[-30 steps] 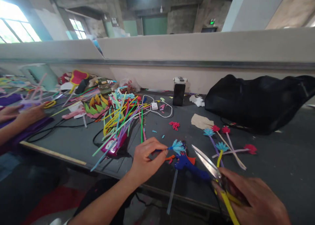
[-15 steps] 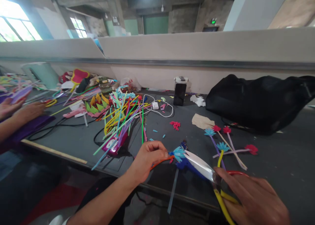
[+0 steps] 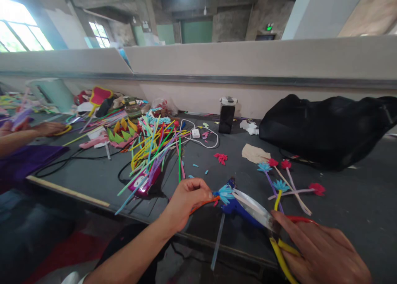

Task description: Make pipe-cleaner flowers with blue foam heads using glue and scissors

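Observation:
My left hand (image 3: pixel 192 199) pinches a light-blue pipe-cleaner flower (image 3: pixel 226 193) by its base; an orange stem (image 3: pixel 201 204) runs back under the fingers. Around the handles of a pair of scissors (image 3: pixel 254 209), red and yellow, my right hand (image 3: pixel 322 246) is closed. The blade tips point left and reach the flower's petal ends. Below the blades lies a blue glue gun (image 3: pixel 237 211), partly covered by them, with a clear glue stick (image 3: pixel 218 242) jutting over the table edge. Finished red and blue flowers (image 3: pixel 281 186) lie beyond my right hand.
A heap of coloured pipe cleaners (image 3: pixel 155 151) lies left of centre, by a purple device (image 3: pixel 144 186). Red scraps (image 3: pixel 221 158), a white cable (image 3: pixel 214 141), a phone (image 3: pixel 227 119) and a black bag (image 3: pixel 322 131) stand farther back. Another person's hand (image 3: pixel 51 128) works at far left.
My right hand has shifted slightly right, and the scissor blades look a little farther apart. My left hand and the flower have stayed put. The other person's hands have moved.

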Demonstrator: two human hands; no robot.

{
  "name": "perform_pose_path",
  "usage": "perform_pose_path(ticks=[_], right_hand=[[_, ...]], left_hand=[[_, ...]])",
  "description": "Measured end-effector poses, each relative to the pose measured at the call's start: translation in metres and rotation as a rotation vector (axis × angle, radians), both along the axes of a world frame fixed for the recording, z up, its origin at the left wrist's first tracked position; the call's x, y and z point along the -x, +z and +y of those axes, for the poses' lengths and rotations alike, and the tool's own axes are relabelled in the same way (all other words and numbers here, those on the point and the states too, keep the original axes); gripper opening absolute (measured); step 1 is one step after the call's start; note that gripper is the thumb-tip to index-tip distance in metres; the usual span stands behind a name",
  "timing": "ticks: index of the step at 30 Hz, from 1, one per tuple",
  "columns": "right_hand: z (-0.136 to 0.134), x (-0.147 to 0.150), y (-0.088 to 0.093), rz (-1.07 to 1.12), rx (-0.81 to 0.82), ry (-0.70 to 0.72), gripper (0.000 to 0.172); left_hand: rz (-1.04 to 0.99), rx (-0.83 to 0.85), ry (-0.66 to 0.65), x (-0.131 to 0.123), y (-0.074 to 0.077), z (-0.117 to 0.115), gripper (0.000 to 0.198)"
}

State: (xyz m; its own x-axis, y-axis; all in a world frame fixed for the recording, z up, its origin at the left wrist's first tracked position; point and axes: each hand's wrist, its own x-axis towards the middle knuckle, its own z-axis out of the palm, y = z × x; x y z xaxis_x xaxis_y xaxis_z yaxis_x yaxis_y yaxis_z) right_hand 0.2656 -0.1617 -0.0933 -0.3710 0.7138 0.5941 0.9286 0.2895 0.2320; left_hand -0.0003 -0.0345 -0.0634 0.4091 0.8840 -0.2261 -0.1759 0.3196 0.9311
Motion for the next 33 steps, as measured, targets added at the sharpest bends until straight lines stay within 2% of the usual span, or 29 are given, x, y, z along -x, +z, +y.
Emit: perform_pose_path(ticks=[16, 26, 33], right_hand=[[-0.0001, 0.0028, 0.0036, -0.08, -0.034, -0.009, 0.033], [-0.002, -0.002, -0.0031, -0.098, 0.008, -0.024, 0.034], [-0.0044, 0.0005, -0.0044, 0.112, 0.035, -0.081, 0.029]], left_hand=[[0.005, 0.005, -0.007, 0.0007, -0.0009, -0.0004, 0.013], [0.009, 0.012, -0.011, 0.0011, -0.0013, -0.001, 0.015], [-0.047, -0.018, 0.027, 0.0029, -0.003, 0.0029, 0.012]])
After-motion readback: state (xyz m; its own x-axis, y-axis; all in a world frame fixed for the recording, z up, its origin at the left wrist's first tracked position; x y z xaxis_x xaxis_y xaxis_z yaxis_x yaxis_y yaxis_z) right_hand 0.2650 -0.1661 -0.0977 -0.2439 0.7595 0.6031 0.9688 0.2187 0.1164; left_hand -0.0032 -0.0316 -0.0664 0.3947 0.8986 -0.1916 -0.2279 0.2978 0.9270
